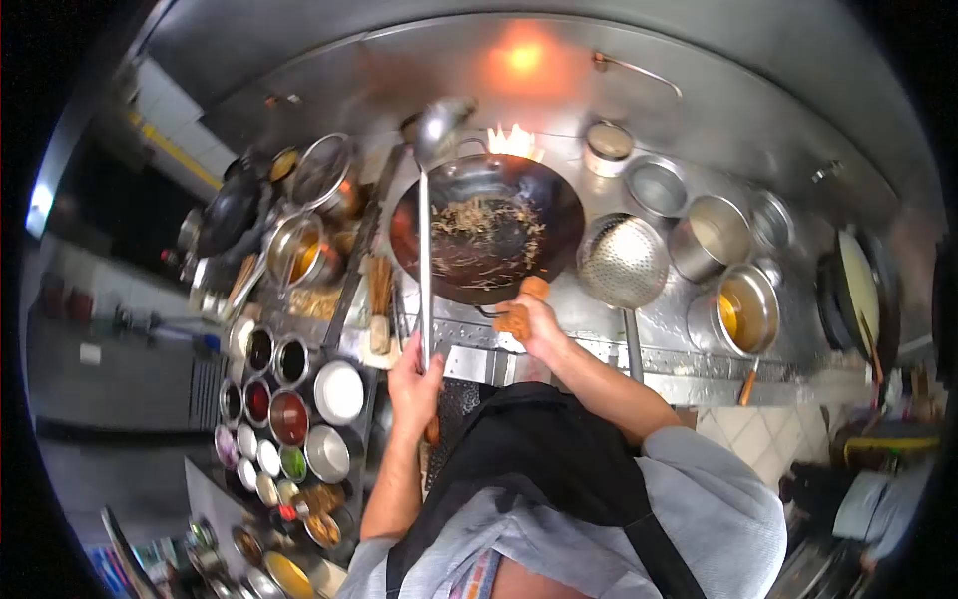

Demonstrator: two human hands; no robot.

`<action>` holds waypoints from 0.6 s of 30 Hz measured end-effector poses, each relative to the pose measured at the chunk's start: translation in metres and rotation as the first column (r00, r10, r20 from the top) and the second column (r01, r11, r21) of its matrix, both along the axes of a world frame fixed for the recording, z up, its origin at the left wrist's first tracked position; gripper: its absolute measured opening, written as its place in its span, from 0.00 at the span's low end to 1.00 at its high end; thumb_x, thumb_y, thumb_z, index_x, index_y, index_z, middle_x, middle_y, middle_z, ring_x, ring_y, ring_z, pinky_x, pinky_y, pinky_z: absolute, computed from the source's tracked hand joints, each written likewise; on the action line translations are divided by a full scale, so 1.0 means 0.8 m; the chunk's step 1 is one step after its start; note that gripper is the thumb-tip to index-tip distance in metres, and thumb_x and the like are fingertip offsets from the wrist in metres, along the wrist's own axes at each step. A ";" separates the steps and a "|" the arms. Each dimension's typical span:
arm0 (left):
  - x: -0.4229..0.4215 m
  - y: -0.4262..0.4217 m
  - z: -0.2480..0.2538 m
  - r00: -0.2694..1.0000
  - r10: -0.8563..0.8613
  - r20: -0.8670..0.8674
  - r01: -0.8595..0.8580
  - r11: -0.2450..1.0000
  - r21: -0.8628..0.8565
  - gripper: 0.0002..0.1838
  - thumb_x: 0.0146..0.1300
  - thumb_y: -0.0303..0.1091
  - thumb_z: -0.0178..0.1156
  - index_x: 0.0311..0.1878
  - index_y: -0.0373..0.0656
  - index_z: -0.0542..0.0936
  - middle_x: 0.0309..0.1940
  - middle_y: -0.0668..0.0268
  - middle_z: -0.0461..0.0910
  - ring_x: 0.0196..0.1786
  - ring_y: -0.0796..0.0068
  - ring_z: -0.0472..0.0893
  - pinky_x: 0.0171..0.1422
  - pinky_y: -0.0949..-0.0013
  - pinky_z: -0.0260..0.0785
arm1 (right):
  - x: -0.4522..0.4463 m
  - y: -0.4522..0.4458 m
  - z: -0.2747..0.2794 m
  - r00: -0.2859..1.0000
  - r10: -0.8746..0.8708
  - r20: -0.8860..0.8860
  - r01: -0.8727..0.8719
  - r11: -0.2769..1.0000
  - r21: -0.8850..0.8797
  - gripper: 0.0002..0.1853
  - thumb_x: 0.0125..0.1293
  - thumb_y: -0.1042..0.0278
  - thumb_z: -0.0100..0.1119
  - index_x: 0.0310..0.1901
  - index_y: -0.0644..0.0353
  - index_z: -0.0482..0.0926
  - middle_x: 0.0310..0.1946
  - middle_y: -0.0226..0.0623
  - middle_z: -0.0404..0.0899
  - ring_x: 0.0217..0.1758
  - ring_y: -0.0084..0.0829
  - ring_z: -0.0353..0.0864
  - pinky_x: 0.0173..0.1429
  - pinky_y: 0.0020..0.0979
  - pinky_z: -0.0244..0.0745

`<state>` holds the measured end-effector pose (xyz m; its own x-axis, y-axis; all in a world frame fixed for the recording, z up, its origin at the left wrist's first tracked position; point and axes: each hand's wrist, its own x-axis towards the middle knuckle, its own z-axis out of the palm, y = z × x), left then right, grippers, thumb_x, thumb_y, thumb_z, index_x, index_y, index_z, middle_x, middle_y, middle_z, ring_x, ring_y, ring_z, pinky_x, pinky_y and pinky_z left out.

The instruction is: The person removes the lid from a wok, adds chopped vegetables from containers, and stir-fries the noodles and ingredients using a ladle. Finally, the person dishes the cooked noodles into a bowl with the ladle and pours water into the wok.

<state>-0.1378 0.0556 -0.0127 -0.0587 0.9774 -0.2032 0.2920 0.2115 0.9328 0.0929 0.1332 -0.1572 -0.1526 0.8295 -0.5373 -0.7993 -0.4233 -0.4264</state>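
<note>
A large dark wok sits over the burner, with shredded brownish food in it and flames behind its far rim. My left hand is wrapped round the handle of a long metal ladle, whose bowl is raised beside the wok's far left side. At the wok's near rim, my right hand is closed on an orange-brown cloth. Whether the cloth also touches the wok's near handle is hard to tell.
A perforated strainer lies right of the wok. Farther right stand metal pots and one with yellow liquid. At left are many small sauce containers, a bamboo brush and a strainer over a pot.
</note>
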 end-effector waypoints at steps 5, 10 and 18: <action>-0.004 0.081 0.007 0.849 -0.323 0.419 0.362 0.932 -0.015 0.41 0.72 0.22 0.52 0.82 0.46 0.45 0.30 0.66 0.74 0.20 0.78 0.74 0.23 0.74 0.68 | -0.051 0.062 -0.012 0.992 -0.122 0.013 0.123 0.989 -0.085 0.12 0.69 0.69 0.52 0.48 0.67 0.75 0.41 0.45 0.83 0.37 0.43 0.87 0.42 0.45 0.87; 0.042 0.188 0.010 0.854 -0.448 -0.264 0.454 0.890 -0.042 0.38 0.68 0.30 0.56 0.80 0.45 0.55 0.34 0.59 0.81 0.22 0.72 0.79 0.28 0.66 0.73 | -0.030 0.042 -0.023 0.979 0.131 0.158 -0.141 0.989 0.050 0.25 0.73 0.49 0.57 0.58 0.64 0.72 0.46 0.44 0.82 0.46 0.40 0.86 0.47 0.42 0.85; 0.270 0.426 -0.035 0.335 -0.442 -0.832 0.795 0.607 -0.003 0.33 0.63 0.31 0.52 0.74 0.53 0.69 0.49 0.44 0.83 0.53 0.42 0.83 0.60 0.44 0.74 | 0.059 -0.155 0.003 0.917 -0.225 0.330 0.239 0.971 -0.002 0.34 0.73 0.44 0.59 0.66 0.66 0.68 0.57 0.44 0.78 0.58 0.37 0.81 0.63 0.43 0.80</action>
